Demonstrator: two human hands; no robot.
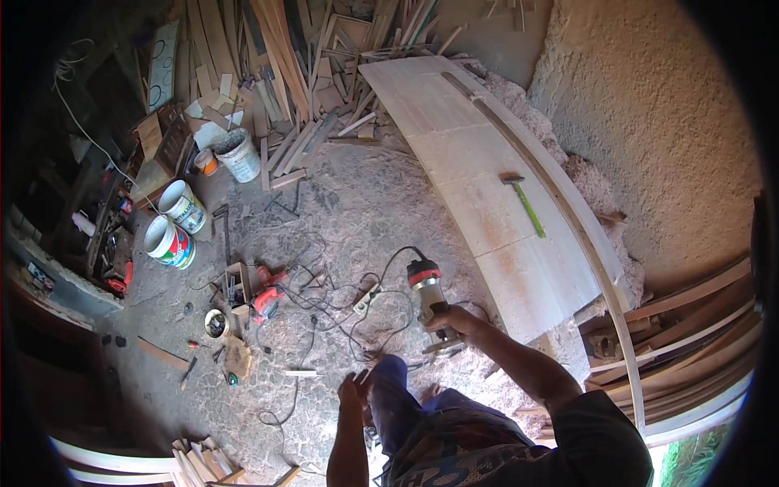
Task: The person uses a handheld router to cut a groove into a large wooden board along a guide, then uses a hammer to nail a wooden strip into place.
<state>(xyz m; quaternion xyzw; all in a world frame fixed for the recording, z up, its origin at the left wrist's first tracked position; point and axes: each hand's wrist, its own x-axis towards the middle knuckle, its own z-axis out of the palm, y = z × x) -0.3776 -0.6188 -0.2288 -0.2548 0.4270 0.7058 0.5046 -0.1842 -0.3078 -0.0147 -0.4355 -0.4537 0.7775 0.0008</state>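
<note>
"Hands?"
"Left hand [355,390] loosely open by the knee [390,370], seemingly empty; right hand [454,319] wrapped round the router [426,288], beside the wide board [519,280]"
"Which step?"
"Steadying or positioning it, I'd judge; the next move calls for a firm grip and slack cord [394,258]"
"Obstacles?"
"Tangled cables [324,306], power strip [366,300], red power tool [268,303]; beyond, a green-handled tool [527,209] on the board, then buckets [185,208] and scrap timber [296,154]"

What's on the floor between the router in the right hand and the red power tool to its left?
In the head view, a power strip and tangled black cords lie between the router and the red power tool.
</note>
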